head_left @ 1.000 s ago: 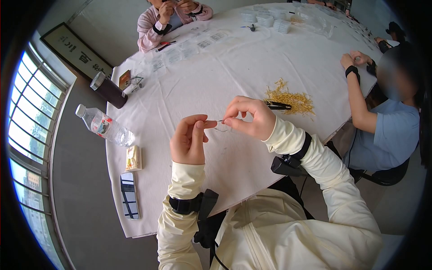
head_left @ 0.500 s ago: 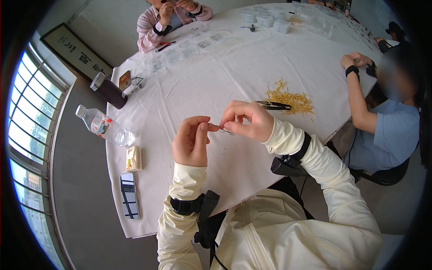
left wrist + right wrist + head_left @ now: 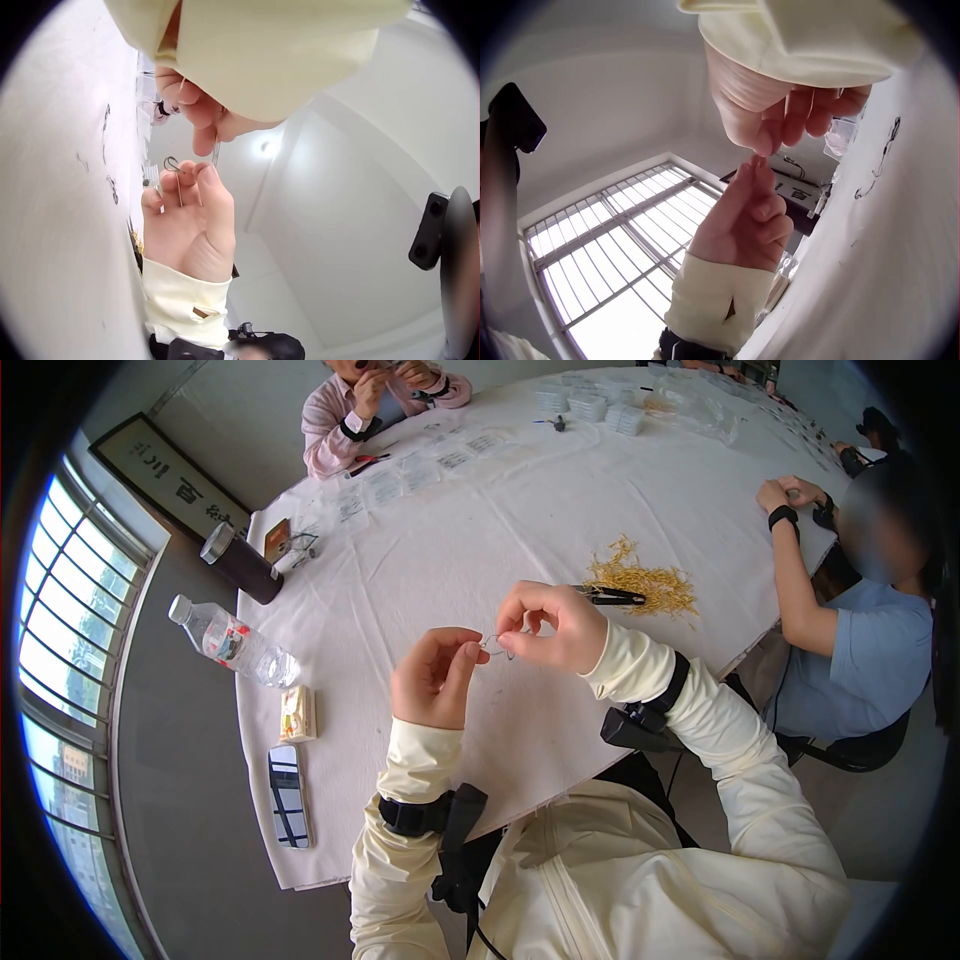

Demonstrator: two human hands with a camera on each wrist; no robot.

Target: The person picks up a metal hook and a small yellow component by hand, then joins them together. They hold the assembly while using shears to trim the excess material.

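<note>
My left hand [image 3: 437, 675] and right hand [image 3: 558, 628] meet fingertip to fingertip just above the cloth. Between them a thin pale line [image 3: 216, 154] runs, pinched by thumb and forefinger on either side. A small dark fish hook [image 3: 171, 162] juts out at the right fingertips in the left wrist view. More thin strand [image 3: 180, 189] crosses in front of the right palm. In the head view, fine loops hang around the fingertips. On the cloth beneath lie dark hooked pieces [image 3: 112, 190], blurred in the wrist views.
Black snips [image 3: 612, 596] lie against a heap of golden strips [image 3: 645, 580] beyond my right hand. Leftward are a water bottle [image 3: 235, 642], dark flask [image 3: 243, 562], tissue pack [image 3: 297, 714] and phone [image 3: 289, 797]. Other people sit around the table [image 3: 420, 560]; clear trays [image 3: 590, 406] stand farther back.
My left hand has shifted slightly right and down. The fingertips have rearranged on the line, and loops now show between the hands. The right hand stays nearly in place.
</note>
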